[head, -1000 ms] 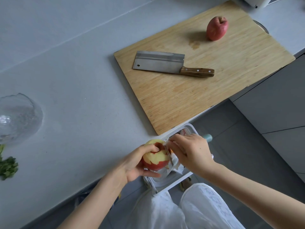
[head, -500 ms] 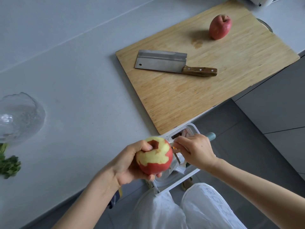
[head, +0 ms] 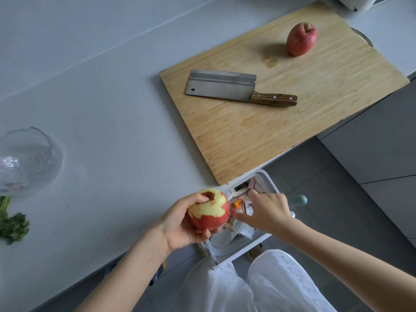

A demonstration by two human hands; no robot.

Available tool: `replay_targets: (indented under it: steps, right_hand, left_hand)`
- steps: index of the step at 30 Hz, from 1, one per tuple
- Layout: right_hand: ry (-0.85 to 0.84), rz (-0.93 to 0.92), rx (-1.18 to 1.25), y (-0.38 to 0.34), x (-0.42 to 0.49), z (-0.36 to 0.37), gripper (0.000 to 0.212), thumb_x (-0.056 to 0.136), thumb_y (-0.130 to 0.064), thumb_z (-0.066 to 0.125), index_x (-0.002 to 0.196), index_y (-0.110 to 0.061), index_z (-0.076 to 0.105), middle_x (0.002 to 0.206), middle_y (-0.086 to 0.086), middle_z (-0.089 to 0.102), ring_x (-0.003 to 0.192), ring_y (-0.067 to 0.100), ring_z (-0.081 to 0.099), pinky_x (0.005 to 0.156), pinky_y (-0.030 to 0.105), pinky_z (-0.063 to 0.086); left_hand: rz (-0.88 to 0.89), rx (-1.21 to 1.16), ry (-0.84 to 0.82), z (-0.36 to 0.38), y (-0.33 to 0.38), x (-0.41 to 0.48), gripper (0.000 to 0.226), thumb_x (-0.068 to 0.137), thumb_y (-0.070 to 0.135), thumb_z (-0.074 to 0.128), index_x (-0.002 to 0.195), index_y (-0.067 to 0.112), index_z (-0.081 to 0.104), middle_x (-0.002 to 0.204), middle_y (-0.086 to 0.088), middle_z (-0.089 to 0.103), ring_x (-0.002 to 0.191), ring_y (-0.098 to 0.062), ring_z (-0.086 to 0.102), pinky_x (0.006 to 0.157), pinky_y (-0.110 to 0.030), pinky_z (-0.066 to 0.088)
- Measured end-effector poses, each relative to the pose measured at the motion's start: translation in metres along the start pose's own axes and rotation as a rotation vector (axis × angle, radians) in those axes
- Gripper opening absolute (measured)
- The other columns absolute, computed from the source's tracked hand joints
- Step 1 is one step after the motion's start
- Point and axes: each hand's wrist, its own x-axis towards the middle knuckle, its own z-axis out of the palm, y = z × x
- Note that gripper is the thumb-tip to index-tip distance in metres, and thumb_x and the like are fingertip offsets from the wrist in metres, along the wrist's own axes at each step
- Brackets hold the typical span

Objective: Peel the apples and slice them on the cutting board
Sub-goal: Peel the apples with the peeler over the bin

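Quick status from my end of the feed. The left grip (head: 180,228) is wrapped around the half-peeled apple (head: 208,210), thumb on top near the stem dip and fingers under it, so that one is clamped tight on the fruit. The top half is mostly bare yellow flesh with a few red patches, and the bottom half is all red skin. It's being held right at the front edge of the desk (head: 101,109), just beside the white bin (head: 267,176) that stands below the edge.

The right grip (head: 270,212) is over the bin and it's a bit motion-blurred, but it's closed around the peeler (head: 298,200). The teal handle end pokes out on the far side, and there's an orange bit showing by the apple. One finger points toward the apple's right side. I can't tell whether the blade is actually touching the skin. The bin has a plastic liner with peel scraps in it.

The cutting board (head: 292,136) sits at an angle on the desk, one corner hanging slightly over the edge above the bin. On it lie the cleaver (head: 220,85), flat, wooden handle pointing right, and the whole apple (head: 301,39) near the far side, unpeeled and well apart from the cleaver.

Off to the left there's a glass bowl (head: 27,161), with some green herbs (head: 13,226) just in front of it.
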Motion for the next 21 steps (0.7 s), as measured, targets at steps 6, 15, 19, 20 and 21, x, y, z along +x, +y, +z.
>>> replay_targets:
  steps: [6,15,19,20,21]
  right_hand:
    - [0.401,-0.169,0.013,0.008,0.007,0.020,0.051,0.081,-0.067,0.045,0.102,-0.023,0.062,0.067,-0.008,0.057,0.062,0.016,0.053,0.065,0.031,0.038]
    - [0.694,-0.426,0.539,-0.005,-0.011,-0.012,0.025,0.090,-0.033,0.050,0.093,-0.020,0.071,0.055,-0.010,0.060,0.049,0.009,0.055,0.051,0.021,0.041]
    - [0.772,-0.466,0.457,-0.018,-0.012,-0.022,0.018,0.089,-0.025,0.056,0.080,-0.019,0.069,0.052,-0.010,0.056,0.045,0.015,0.051,0.046,0.028,0.039]
    - [0.776,-0.467,0.456,-0.019,-0.012,-0.023,0.017,0.089,-0.024,0.057,0.079,-0.019,0.069,0.053,-0.010,0.057,0.045,0.016,0.050,0.047,0.029,0.040]
    - [0.775,-0.468,0.456,-0.020,-0.012,-0.024,0.015,0.089,-0.024,0.058,0.079,-0.019,0.069,0.054,-0.010,0.058,0.046,0.016,0.050,0.047,0.030,0.040]
  left_hand:
    - [-0.015,0.029,0.082,0.000,0.002,0.004,0.046,0.061,0.021,0.069,0.104,0.005,0.061,0.097,-0.027,0.059,0.070,-0.035,0.059,0.040,-0.022,0.046]
    - [-0.006,0.015,0.082,0.004,-0.002,0.005,0.036,0.063,0.024,0.068,0.095,0.008,0.065,0.091,-0.023,0.065,0.072,-0.036,0.061,0.038,-0.020,0.043]
    - [0.027,0.039,0.030,0.010,-0.005,0.004,0.017,0.082,0.025,0.058,0.073,0.017,0.069,0.081,-0.019,0.067,0.064,-0.033,0.060,0.036,-0.018,0.037]
    - [0.036,0.043,0.035,0.010,-0.006,0.004,0.019,0.085,0.026,0.056,0.073,0.017,0.068,0.079,-0.019,0.066,0.063,-0.032,0.059,0.036,-0.018,0.036]
    - [0.048,0.052,0.039,0.011,-0.006,0.004,0.020,0.087,0.026,0.055,0.076,0.016,0.067,0.078,-0.019,0.066,0.062,-0.031,0.059,0.036,-0.018,0.035]
